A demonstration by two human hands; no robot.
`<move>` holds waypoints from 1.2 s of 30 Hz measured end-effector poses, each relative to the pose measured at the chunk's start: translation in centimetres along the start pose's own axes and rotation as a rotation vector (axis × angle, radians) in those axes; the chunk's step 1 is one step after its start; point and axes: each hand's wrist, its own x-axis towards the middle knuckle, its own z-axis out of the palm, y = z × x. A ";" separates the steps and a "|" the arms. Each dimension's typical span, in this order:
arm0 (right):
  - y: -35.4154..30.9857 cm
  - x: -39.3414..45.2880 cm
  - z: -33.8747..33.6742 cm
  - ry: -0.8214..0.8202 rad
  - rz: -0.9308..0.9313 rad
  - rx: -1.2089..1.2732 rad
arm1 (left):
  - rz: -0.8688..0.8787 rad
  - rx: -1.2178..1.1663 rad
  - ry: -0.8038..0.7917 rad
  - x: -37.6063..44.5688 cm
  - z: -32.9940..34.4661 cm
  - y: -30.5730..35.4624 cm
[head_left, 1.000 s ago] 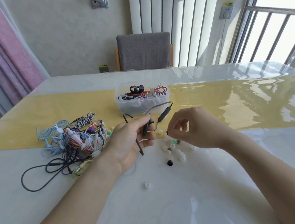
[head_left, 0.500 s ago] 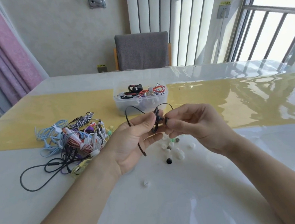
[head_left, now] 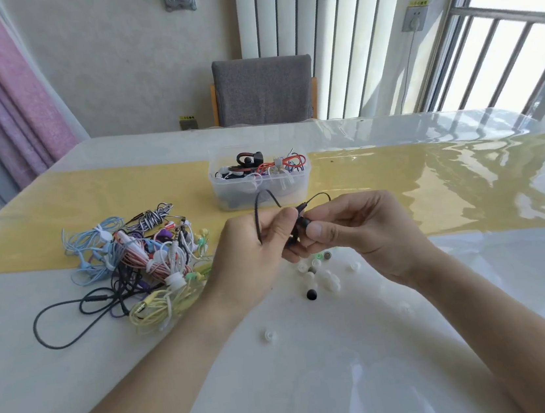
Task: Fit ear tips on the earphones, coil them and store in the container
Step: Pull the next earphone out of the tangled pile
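Hands meet just in front of the clear plastic container (head_left: 261, 187), raised above the surface (head_left: 319, 372). The left hand (head_left: 256, 253) has its fingers curled round a black earphone (head_left: 301, 225), whose thin cable loops up over the knuckles toward the container and arcs back down between the two hands. The right hand (head_left: 360, 230) pinches the earbud end of that same earphone between thumb and forefinger, thumb tip pressed against the dark bud — whether an ear tip sits on it I cannot tell, since the fingers hide most of it.

Nearer the person than the container, directly below the hands, loose ear tips (head_left: 322, 274) lie scattered on the white part of the surface: mostly white ones, a green one, and a single black ear tip (head_left: 311, 294) at the near edge of the cluster. One more white tip (head_left: 270, 335) lies apart, nearer still.

Left of the container sits a tangled pile of earphones (head_left: 141, 263) — blue, white, orange-striped, purple, yellow and black cords heaped together, with a black loop trailing out to the left. The container itself holds coiled earphones, red and black among them, and stands on a yellow strip (head_left: 92, 201). Beyond the container, a grey chair (head_left: 263, 90) stands at the far edge.
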 end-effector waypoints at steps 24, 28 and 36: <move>-0.8 -0.5 0.4 0.050 0.063 0.009 | 0.081 0.161 0.029 -0.2 -0.2 0.4; -0.6 -0.6 0.5 0.066 0.027 -0.058 | 0.091 0.227 0.048 -0.4 -0.1 0.5; -0.5 -0.6 0.4 0.027 0.015 -0.043 | 0.096 0.181 0.038 -0.3 -0.1 1.0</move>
